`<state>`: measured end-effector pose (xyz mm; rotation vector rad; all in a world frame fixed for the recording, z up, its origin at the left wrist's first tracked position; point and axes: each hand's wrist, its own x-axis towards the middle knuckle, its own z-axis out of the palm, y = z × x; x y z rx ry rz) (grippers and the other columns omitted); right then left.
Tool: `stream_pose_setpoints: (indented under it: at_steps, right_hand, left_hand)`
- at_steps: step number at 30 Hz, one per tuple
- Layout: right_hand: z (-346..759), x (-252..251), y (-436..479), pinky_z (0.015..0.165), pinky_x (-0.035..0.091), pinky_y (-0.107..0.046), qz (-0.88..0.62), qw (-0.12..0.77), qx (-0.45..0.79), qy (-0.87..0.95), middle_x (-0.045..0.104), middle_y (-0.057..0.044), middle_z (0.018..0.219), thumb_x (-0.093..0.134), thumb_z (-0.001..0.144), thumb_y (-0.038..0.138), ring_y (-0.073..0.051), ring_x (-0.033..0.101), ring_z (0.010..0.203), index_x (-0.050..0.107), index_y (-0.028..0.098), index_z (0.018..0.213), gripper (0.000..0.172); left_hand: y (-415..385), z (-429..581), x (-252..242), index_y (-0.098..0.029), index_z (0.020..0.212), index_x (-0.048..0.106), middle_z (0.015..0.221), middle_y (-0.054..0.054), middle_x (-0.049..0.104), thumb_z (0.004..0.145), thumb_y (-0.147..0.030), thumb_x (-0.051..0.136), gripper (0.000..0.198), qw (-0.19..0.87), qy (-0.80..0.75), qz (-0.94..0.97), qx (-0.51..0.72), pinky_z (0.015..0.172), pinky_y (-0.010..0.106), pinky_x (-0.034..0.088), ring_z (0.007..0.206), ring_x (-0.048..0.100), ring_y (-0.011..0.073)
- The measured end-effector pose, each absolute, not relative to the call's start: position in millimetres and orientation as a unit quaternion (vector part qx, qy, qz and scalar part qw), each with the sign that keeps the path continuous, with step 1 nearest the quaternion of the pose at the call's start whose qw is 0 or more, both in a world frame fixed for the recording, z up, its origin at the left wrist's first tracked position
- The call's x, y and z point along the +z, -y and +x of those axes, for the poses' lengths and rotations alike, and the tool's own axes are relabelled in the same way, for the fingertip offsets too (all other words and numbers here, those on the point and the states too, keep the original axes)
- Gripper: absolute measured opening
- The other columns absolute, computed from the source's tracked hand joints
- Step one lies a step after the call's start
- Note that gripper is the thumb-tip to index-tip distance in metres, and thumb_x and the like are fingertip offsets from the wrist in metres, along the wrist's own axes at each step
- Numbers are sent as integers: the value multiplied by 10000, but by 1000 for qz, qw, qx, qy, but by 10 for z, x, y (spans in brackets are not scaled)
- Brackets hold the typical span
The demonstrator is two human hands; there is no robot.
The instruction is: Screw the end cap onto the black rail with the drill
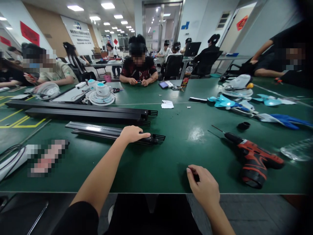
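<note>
A glossy black elongated piece (94, 128) lies left of centre on the green flat-topped desk (176, 143); the left hand (132, 134) rests over its right portion, thumb extended. The right hand (206, 186), loosely curled, is near the desk's front edge. Whether either grip pinches anything cannot be told. A red-and-black cordless drill (256, 156) lies rightward.

A green-topped table (176, 150) spans the foreground above grey floor tiles (246, 213). Bright rectangular panels (108, 6) light the ceiling. On the left, a brown wall (45, 20) carries a white sign (81, 40); a metal-framed glass door (154, 31) stands at centre back. Red diamond décor (242, 23) hangs at right, beyond black office chairs (173, 67) and a dark monitor (192, 49).
</note>
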<state>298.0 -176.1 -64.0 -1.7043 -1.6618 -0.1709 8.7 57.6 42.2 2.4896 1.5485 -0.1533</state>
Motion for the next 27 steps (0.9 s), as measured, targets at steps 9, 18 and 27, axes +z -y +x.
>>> stream_pose_setpoints:
  at_steps: [9, 18, 27]
  right_hand:
    - [2976, -603, 1766, 746, 516, -345, -649, 360, -65, 667, 731, -58, 849, 542, 1032, 329, -208, 671, 750, 688, 192, 968, 209]
    - [2951, -558, 1745, 732, 504, -344, -659, 342, -66, 667, 736, -63, 848, 529, 1033, 356, -211, 674, 757, 698, 191, 954, 248]
    - [3226, -456, 1761, 827, 546, -391, -657, 353, -44, 665, 759, -99, 937, 535, 1013, 442, -254, 707, 865, 710, 210, 998, 291]
  left_hand:
    - [-463, -96, 404, -243, 1012, 756, 1056, 77, 783, 932, -804, 397, 670, 67, -520, 851, 12, 872, 383, 460, 986, 698, 293]
    - [130, 191, 99, -255, 1330, 654, 1385, 118, 665, 1042, -588, 413, 503, -19, -535, 829, 161, 1206, 647, 237, 1375, 492, 387]
    - [114, 204, -90, -251, 1311, 665, 1328, 130, 682, 1038, -584, 461, 476, -52, -516, 828, 211, 1205, 592, 253, 1332, 540, 350]
